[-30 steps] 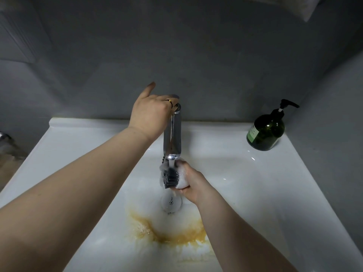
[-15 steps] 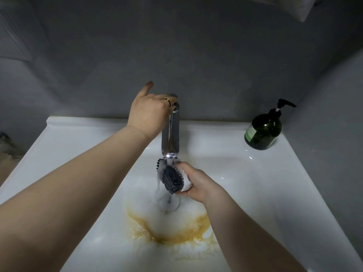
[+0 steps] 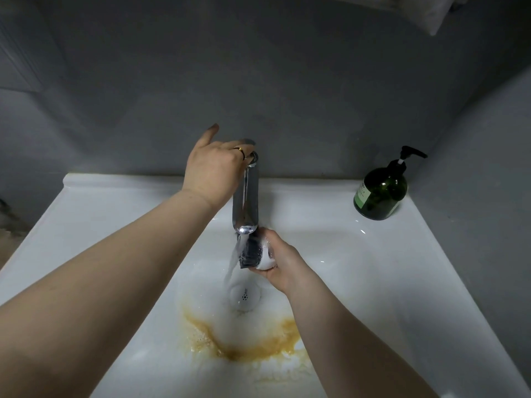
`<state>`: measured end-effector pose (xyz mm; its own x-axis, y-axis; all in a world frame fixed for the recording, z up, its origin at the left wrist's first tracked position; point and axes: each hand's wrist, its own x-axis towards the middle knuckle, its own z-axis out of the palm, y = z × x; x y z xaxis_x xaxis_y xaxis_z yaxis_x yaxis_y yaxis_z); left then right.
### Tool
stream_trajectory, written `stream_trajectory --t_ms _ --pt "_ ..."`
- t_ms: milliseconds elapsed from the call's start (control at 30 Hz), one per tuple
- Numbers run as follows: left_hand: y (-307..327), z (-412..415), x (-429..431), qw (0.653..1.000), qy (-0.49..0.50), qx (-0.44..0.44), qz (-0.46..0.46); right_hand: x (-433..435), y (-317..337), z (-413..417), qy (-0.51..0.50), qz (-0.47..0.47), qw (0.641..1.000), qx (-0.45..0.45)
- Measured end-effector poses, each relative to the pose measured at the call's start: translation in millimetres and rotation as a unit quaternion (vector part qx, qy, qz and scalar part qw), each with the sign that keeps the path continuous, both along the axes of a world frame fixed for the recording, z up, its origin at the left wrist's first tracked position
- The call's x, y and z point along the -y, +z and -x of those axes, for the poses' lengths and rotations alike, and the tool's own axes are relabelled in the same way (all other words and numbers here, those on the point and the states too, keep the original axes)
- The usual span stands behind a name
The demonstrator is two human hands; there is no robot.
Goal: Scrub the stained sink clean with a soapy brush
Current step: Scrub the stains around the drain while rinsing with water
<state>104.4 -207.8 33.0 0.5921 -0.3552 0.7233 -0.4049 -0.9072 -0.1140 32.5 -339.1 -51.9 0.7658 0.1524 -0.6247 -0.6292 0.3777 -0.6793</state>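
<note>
My right hand (image 3: 283, 264) grips a round white brush (image 3: 254, 254) with dark bristles, held just under the spout of the chrome tap (image 3: 246, 202). Water streams from the spout past the bristles toward the drain (image 3: 245, 297). My left hand (image 3: 214, 170) rests on the tap's top handle, index finger raised, a gold ring on one finger. The white sink (image 3: 359, 282) carries a yellow-brown stain (image 3: 244, 347) in a curved band below the drain, with foam around it.
A dark green pump bottle of soap (image 3: 380, 193) stands on the sink's back right corner. Grey walls close in behind and to the right. Something pale hangs at the top right (image 3: 431, 15).
The brush has turned from facing me to bristles pointing left beside the stream. Water flow looks stronger. Foam has spread over the basin bottom. My left hand stays on the tap handle.
</note>
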Motion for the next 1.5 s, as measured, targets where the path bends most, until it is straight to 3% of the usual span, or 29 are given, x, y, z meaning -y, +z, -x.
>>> stream_trajectory --t_ms 267,433,600,833,900,967,1100,1233,1333,1500 --pt "-22.8 30.1 6.9 0.995 0.012 -0.068 0.067 16.7 -4.8 12.4 0.034 0.008 0.999 0.027" --pt "-16.7 37.3 8.2 0.988 0.028 -0.13 0.082 26.9 -4.6 24.3 0.069 0.124 0.99 0.015" --pt "-18.4 65.0 -5.3 0.976 0.031 -0.159 0.145 37.6 13.3 29.6 0.124 0.228 0.962 0.082" --pt "-48.9 143.6 -88.5 0.934 0.184 -0.208 0.225 38.9 30.0 41.1 0.17 0.245 0.941 0.161" --pt "-61.9 168.6 -109.6 0.918 0.235 -0.226 0.224 34.3 9.0 50.5 0.258 0.328 0.898 0.141" --pt "-74.8 188.2 -122.4 0.902 0.276 -0.241 0.227 33.3 -11.9 59.7 0.343 0.438 0.82 0.134" --pt "-89.6 216.8 -135.0 0.874 0.335 -0.251 0.248 23.1 -17.0 59.2 0.339 0.446 0.808 0.181" --pt "-92.0 234.7 -141.7 0.853 0.372 -0.247 0.27 7.1 -11.9 53.1 0.383 0.492 0.756 0.199" --pt "-92.9 252.2 -150.0 0.833 0.406 -0.243 0.286 -4.4 -9.2 53.3 0.413 0.544 0.695 0.225" --pt "-96.7 280.1 -176.3 0.8 0.464 -0.233 0.301 -25.2 -3.9 51.9 0.448 0.532 0.674 0.25"
